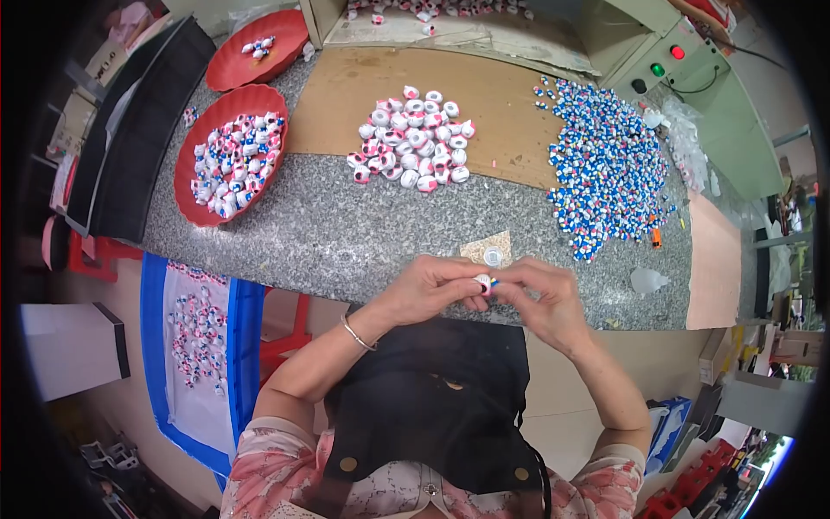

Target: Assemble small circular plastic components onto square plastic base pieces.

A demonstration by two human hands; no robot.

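Left hand (430, 290): pinches the small white ring (482, 281) steady.
Right hand (538, 294): fingertips press a blue piece (494, 282) against it.
Piles: white-pink rings (413, 138) and blue pieces (605, 169) lie on the worktop (320, 233), within reach.

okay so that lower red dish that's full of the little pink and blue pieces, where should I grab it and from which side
Take the lower red dish by its raised rim at the near edge, coming from your left side. The rim there is bare and overhangs the counter edge, so fingers can hook under it; the middle is heaped with pieces.

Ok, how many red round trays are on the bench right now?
2. One red tray sits at the granite bench's left end, full of pink, blue and white pieces. The second red tray lies behind it, farther back, holding only a few. More could be out of view.
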